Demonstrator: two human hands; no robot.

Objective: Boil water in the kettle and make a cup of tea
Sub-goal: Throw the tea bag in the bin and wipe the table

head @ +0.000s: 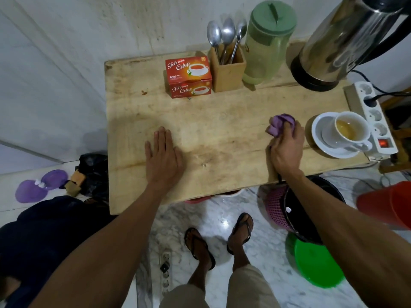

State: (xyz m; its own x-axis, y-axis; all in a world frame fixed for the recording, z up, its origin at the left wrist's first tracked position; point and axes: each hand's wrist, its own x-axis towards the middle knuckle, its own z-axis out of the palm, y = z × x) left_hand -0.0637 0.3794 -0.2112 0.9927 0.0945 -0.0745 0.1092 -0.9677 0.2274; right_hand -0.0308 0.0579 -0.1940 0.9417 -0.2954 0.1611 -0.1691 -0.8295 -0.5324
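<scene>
A wooden table [138, 103] is seen from above, with both bare hands laid on it. The left hand [163, 156] is pressed flat on the bare wood near the middle, fingers straight and close together, nothing held. The right hand [287, 147] is curled tight around a crumpled purple cloth [280, 123], which bulges out past the knuckles and is pushed against the tabletop.

Just right of that hand, a white cup [351, 130] is set on a white saucer [317, 132] — the cup holds pale amber tea, its handle turned toward the near right. A white power strip [375, 121] lies along the right edge, its red switch lit and one black plug seated at the far end.

At the far right stands the kettle [342, 41], a shiny steel body on a black base. Lined up to its left along the far edge are a green lidded jug [266, 47], a wooden holder [226, 70] with three spoons [226, 34], and a red tea box [189, 74] — marked "Teh Celup"
</scene>
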